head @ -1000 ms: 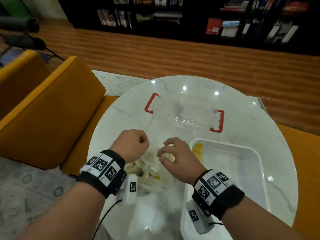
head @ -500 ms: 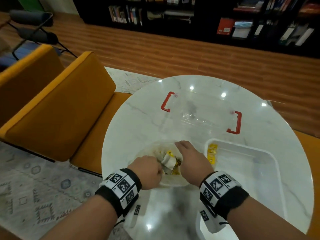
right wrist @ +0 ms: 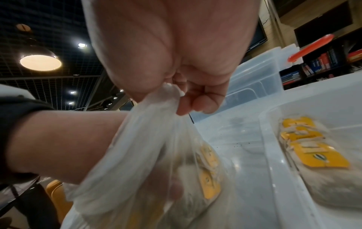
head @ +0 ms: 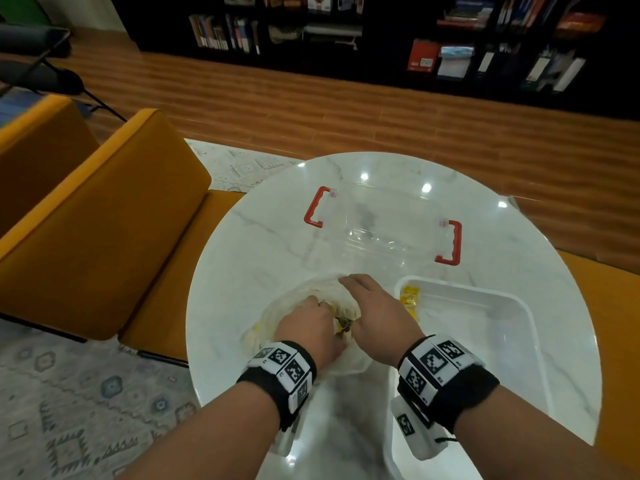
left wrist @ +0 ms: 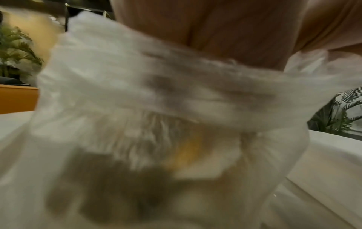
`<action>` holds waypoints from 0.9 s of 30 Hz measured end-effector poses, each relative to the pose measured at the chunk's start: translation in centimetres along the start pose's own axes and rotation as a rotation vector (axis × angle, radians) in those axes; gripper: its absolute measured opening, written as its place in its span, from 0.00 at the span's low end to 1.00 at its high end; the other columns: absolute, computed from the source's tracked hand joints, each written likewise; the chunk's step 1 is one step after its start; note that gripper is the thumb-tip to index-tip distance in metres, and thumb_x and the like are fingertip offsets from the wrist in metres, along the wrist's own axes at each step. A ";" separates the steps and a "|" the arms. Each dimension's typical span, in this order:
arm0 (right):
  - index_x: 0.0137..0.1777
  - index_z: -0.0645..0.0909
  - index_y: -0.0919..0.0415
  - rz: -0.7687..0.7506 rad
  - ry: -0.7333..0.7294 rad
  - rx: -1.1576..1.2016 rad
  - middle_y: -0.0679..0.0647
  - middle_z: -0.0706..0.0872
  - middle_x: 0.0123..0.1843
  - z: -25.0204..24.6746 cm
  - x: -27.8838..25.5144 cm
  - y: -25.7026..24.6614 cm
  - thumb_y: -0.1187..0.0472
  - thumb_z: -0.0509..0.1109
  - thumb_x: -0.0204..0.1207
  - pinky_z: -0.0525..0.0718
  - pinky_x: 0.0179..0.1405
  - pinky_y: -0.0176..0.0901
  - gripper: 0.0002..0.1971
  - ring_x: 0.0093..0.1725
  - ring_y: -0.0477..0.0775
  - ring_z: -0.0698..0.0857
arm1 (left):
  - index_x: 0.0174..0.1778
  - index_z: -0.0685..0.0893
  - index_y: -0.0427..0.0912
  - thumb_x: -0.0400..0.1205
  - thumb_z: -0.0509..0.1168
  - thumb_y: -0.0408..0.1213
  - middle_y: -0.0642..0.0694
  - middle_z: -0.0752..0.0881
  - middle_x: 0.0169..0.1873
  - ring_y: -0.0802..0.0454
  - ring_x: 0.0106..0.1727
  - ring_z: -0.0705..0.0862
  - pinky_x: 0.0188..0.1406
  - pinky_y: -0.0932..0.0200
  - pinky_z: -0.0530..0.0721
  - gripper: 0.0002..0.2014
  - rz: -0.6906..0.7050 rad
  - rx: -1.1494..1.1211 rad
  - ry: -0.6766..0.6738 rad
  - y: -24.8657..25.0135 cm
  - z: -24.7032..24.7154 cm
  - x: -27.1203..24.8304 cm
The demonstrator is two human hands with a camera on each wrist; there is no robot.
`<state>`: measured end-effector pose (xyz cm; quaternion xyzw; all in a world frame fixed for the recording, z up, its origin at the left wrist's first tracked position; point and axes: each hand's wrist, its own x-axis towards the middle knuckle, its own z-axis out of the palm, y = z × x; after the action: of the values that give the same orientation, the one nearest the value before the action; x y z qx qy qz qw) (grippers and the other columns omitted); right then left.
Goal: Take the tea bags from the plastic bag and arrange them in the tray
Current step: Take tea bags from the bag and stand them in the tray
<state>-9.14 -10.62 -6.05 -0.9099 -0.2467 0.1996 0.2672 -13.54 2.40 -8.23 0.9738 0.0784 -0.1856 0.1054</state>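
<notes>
A thin white plastic bag (head: pixel 273 323) lies on the round marble table (head: pixel 263 244), and tea bags with yellow tags (right wrist: pixel 209 184) show through it. My right hand (right wrist: pixel 176 96) pinches the bag's upper edge and holds it up. My left hand (head: pixel 311 323) reaches down into the bag's mouth, where its fingers are hidden. The left wrist view is blurred, showing only bag film (left wrist: pixel 137 77) and a yellow tag (left wrist: pixel 188 155). To the right stands the white tray (head: pixel 519 303), with a few yellow-tagged tea bags (head: pixel 409 297) in its near-left corner.
A clear plastic lid with red handles (head: pixel 450 242) lies on the table beyond the bag. An orange chair (head: pixel 104 237) stands close on the left. The table edge curves near my forearms. A dark bookshelf (head: pixel 415 39) lines the far wall.
My left hand has gone from above the bag down into its mouth. My right hand has shifted to pinch the bag's edge. The head view has swung left and down.
</notes>
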 end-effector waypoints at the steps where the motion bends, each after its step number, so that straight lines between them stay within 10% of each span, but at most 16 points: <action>1: 0.81 0.62 0.51 -0.004 -0.004 0.007 0.42 0.63 0.80 0.0 -0.1 0.1 0.70 0.61 0.73 0.80 0.64 0.44 0.35 0.66 0.53 0.80 | 0.70 0.74 0.42 0.81 0.62 0.55 0.43 0.74 0.65 0.43 0.60 0.80 0.53 0.50 0.81 0.26 0.007 0.014 -0.004 -0.1 0.1 0.0; 21: 0.83 0.59 0.51 -0.083 -0.065 0.061 0.45 0.60 0.82 -0.1 -0.5 0.3 0.70 0.61 0.75 0.70 0.72 0.37 0.35 0.75 0.49 0.71 | 0.62 0.80 0.41 0.85 0.57 0.40 0.42 0.81 0.59 0.41 0.57 0.83 0.51 0.50 0.79 0.13 0.046 0.129 -0.021 -0.8 0.6 0.0; 27: 0.83 0.57 0.53 0.004 -0.099 0.086 0.47 0.60 0.82 -0.4 0.1 0.6 0.63 0.63 0.78 0.68 0.74 0.39 0.34 0.77 0.51 0.68 | 0.52 0.87 0.50 0.80 0.69 0.43 0.49 0.88 0.42 0.52 0.41 0.86 0.46 0.56 0.86 0.07 0.002 -0.473 0.031 -4.5 -1.5 -0.8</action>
<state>-8.66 -11.14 -6.16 -0.8871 -0.2487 0.2554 0.2932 -14.60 7.02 -7.37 0.9248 0.1203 -0.1469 0.3296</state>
